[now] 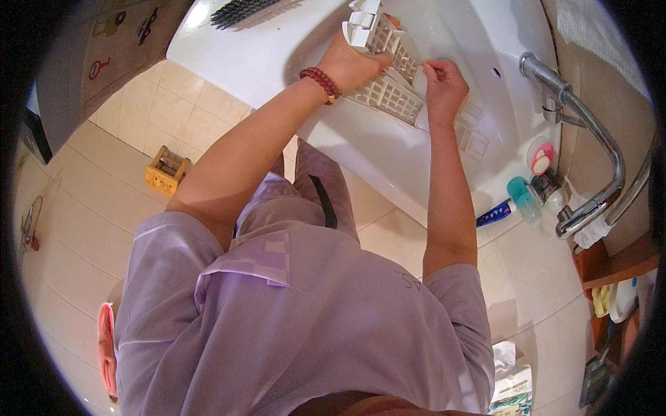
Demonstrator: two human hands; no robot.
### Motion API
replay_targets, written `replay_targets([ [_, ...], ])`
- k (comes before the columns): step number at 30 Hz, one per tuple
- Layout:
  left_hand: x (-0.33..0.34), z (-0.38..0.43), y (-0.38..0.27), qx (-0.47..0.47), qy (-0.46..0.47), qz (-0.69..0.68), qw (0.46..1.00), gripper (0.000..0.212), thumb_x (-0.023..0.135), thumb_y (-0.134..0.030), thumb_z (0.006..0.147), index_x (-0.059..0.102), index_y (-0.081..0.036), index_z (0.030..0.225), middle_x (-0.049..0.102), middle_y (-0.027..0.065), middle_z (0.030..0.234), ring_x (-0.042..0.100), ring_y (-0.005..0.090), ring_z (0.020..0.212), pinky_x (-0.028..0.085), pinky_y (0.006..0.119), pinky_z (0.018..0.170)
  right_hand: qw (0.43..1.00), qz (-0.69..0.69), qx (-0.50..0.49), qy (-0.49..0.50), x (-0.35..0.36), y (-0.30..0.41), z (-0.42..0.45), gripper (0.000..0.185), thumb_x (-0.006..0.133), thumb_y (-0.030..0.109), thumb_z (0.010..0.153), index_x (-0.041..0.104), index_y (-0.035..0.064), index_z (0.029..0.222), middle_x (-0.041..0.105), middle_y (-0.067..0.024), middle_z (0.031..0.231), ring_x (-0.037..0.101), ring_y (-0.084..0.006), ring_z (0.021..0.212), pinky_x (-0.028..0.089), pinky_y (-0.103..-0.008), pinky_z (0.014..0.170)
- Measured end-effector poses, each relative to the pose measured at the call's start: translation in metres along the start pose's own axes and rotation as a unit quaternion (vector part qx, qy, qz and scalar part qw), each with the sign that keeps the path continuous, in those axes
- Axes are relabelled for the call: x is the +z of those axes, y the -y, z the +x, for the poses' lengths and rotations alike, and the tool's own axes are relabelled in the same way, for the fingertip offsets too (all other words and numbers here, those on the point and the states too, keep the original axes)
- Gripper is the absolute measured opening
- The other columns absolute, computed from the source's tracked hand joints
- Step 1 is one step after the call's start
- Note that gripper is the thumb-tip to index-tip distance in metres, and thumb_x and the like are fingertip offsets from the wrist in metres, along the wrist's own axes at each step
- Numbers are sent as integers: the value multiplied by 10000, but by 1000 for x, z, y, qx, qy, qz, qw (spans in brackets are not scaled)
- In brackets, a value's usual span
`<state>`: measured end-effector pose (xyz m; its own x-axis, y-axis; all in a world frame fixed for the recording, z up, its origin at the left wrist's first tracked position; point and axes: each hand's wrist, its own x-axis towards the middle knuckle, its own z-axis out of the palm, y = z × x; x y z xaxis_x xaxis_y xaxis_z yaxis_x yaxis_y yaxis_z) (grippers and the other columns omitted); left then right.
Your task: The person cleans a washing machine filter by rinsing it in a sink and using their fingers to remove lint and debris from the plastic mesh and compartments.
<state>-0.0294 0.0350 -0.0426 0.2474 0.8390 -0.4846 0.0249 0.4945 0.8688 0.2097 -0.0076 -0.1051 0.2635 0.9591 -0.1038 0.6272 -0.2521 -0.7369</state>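
Observation:
My left hand (354, 65), with a red bead bracelet at the wrist, grips a white plastic lattice frame (400, 52) over the white washbasin (380, 151). Blocky white end pieces (361, 23) stick up beyond its fingers. A second lattice panel (393, 99) lies lower, partly behind that hand. My right hand (446, 88) has its fingertips drawn together by the frame's right end; whether they pinch anything is too small to tell. Pale, see-through plastic pieces (472, 139) rest in the basin to the right of that wrist. Something orange (392, 21) shows behind the frame.
A chrome faucet (546, 78) with a curved spout rises at the right. Near it are pink soap (542, 157), a teal container (523, 192) and a blue tube (494, 212). A black-bristled brush (242, 13) lies on the far-left rim. A small wooden stool (167, 170) stands on the floor.

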Motion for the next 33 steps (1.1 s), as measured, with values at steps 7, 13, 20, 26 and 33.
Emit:
replay_targets([
  [7,2,4,9,2,-2,-29,1000,482,699,-44,807,625,-111,1279,726,67,984,698,156,838,581,324,786,992,112,51,-17,11,10,-1,79,772,45,837,729,27,901,725,-109,788,697,-150,698,548,-308,664],
  [13,1,-5,-15,-26,-5,25,999,479,693,-12,800,624,-98,1266,717,64,970,693,146,815,587,318,747,993,94,42,-50,9,11,-8,52,756,33,855,725,6,887,736,-84,803,696,-139,709,558,-288,686],
  [20,2,4,11,24,-6,-61,998,491,694,-8,800,623,-100,1278,722,65,993,697,143,818,595,319,743,939,303,154,-42,12,37,-7,67,758,39,865,720,9,911,734,-64,817,686,-121,728,553,-260,705],
  [26,1,-4,-14,-46,5,14,999,486,696,-47,817,616,-106,1292,725,64,986,701,140,803,591,310,742,991,106,66,-47,-1,22,-9,40,727,30,889,709,15,922,738,-62,832,693,-120,734,560,-271,717],
  [33,1,0,3,-20,-7,-13,1000,472,699,-53,810,631,-112,1273,727,60,966,702,145,786,590,315,739,973,-170,-150,29,7,23,-11,34,726,21,888,724,28,921,753,-76,851,700,-111,744,558,-267,707],
])
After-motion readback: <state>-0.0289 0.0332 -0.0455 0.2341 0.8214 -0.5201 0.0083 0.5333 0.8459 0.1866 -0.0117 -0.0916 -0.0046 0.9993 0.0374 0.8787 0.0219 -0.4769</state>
